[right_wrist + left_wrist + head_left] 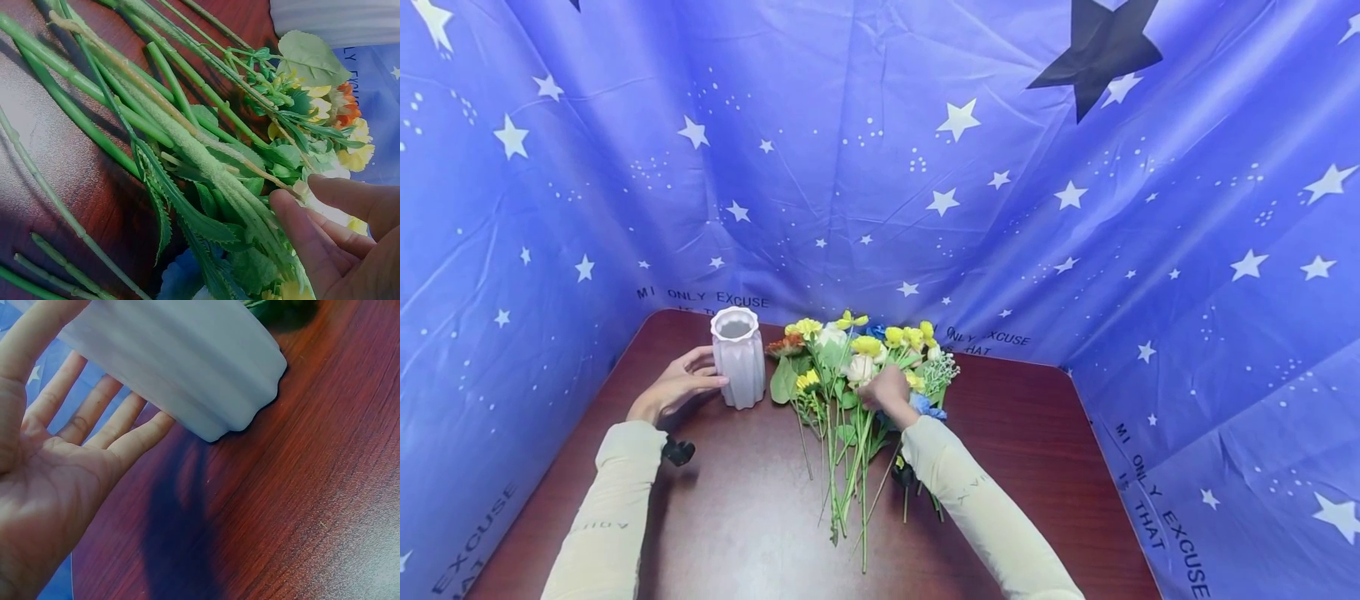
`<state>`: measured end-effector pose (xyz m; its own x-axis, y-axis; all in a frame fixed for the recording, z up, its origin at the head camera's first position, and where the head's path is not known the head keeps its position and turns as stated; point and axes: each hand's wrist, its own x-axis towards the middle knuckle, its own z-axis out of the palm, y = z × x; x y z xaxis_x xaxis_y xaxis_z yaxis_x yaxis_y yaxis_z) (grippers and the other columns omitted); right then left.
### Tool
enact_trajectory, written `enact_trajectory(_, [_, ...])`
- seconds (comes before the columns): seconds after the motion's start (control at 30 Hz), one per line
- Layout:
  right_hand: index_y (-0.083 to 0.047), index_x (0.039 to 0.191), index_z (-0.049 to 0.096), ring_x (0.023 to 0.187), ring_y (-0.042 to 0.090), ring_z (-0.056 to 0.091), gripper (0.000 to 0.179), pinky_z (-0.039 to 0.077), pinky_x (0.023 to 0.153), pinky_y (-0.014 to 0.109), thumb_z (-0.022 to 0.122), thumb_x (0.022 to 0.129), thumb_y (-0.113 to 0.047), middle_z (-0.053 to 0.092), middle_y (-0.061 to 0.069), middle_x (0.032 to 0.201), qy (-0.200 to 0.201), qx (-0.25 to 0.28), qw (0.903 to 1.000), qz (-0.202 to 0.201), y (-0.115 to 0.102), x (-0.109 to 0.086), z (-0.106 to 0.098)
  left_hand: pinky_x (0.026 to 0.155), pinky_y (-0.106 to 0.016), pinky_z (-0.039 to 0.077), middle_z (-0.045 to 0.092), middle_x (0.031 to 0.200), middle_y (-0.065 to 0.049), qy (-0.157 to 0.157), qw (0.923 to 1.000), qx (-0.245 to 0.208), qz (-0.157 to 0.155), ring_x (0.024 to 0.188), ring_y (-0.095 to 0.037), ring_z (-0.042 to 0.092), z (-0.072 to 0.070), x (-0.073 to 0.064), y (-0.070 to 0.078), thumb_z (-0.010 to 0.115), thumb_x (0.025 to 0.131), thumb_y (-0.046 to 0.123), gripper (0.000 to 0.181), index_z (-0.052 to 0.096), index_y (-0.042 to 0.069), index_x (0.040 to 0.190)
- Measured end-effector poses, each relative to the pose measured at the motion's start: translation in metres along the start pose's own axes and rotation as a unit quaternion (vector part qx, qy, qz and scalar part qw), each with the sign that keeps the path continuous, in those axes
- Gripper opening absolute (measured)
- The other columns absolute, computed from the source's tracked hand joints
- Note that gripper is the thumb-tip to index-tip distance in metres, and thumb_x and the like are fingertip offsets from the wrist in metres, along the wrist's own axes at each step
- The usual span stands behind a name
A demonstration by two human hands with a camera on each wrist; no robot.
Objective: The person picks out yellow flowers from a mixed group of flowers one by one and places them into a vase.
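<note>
A pale lilac, fluted vase [741,367] stands upright on the table. My left hand [681,383] lightly holds its left side, thumb across the front and fingers passing behind; in the left wrist view those fingers [128,422] are nearly straight. Right of the vase lies a loose heap of flowers [850,367] in yellow, white, orange and blue, stems toward me. Over the blooms my right hand [887,392] pinches a thin brownish stem [244,165] between thumb and forefinger, just under a pale bloom. Which flower head belongs to that stem is partly hidden by the hand.
The dark red wooden table [760,517] carries the vase and flowers. Blue star-printed cloth [880,167] hangs behind and along both sides, close to the table edges. Green stems [850,500] reach toward the front, several crossing one another. A black star [1105,54] hangs at upper right.
</note>
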<state>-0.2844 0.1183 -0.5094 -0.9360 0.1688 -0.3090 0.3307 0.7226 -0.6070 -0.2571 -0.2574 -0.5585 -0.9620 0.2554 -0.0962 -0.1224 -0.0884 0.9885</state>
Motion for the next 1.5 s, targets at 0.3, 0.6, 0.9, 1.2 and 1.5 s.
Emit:
enact_trajectory(0.3, [-0.002, 0.073, 0.072, 0.058, 0.023, 0.074, 0.022, 0.062, 0.056, 0.034, 0.09, 0.076, -0.015, 0.066, 0.006, 0.051, 0.01, -0.021, 0.9997, 0.012, -0.004, -0.002, 0.002, 0.09, -0.024, 0.06, 0.063, 0.114, 0.013, 0.005, 1.0, 0.0, 0.006, 0.105, -0.001, 0.065, 0.003, -0.003, 0.001, 0.07, 0.09, -0.006, 0.052, 0.05, 0.017, 0.132])
enact_trajectory(0.6, [-0.002, 0.071, 0.074, 0.048, 0.02, 0.068, 0.018, 0.059, 0.048, 0.03, 0.09, 0.075, -0.009, 0.066, 0.009, 0.052, 0.016, 0.001, 0.9998, 0.009, -0.001, 0.0, 0.008, 0.088, -0.025, 0.061, 0.065, 0.11, 0.012, 0.013, 0.9998, -0.008, 0.014, 0.102, -0.002, 0.067, 0.006, -0.005, 0.0, 0.07, 0.089, -0.008, 0.046, 0.055, 0.02, 0.122])
enact_trajectory(0.9, [-0.002, 0.071, 0.076, 0.051, 0.022, 0.07, 0.016, 0.061, 0.052, 0.033, 0.089, 0.076, -0.008, 0.071, 0.013, 0.06, 0.016, -0.019, 0.9997, 0.007, -0.003, -0.001, 0.01, 0.09, -0.026, 0.06, 0.064, 0.112, 0.012, 0.023, 0.9997, 0.007, 0.006, 0.103, -0.002, 0.066, 0.006, -0.003, -0.002, 0.073, 0.089, -0.005, 0.049, 0.052, 0.014, 0.128])
enact_trajectory(1.2, [-0.001, 0.07, 0.075, 0.053, 0.022, 0.071, 0.012, 0.059, 0.05, 0.03, 0.086, 0.074, -0.002, 0.065, 0.006, 0.049, 0.006, -0.028, 0.9995, 0.013, -0.006, 0.0, 0.005, 0.093, -0.025, 0.059, 0.059, 0.117, 0.008, 0.019, 0.9995, 0.022, -0.01, 0.104, 0.002, 0.064, 0.007, -0.004, 0.002, 0.072, 0.091, 0.0, 0.068, 0.034, -0.008, 0.147])
enact_trajectory(1.5, [0.003, 0.075, 0.075, 0.054, 0.023, 0.072, 0.008, 0.065, 0.064, 0.038, 0.083, 0.073, 0.002, 0.063, 0.004, 0.047, -0.006, 0.016, 0.9997, 0.02, -0.009, -0.002, 0.001, 0.091, -0.021, 0.059, 0.059, 0.113, 0.007, -0.004, 0.9995, -0.025, -0.016, 0.101, -0.001, 0.065, 0.004, -0.001, -0.004, 0.064, 0.095, -0.005, 0.059, 0.032, -0.01, 0.144])
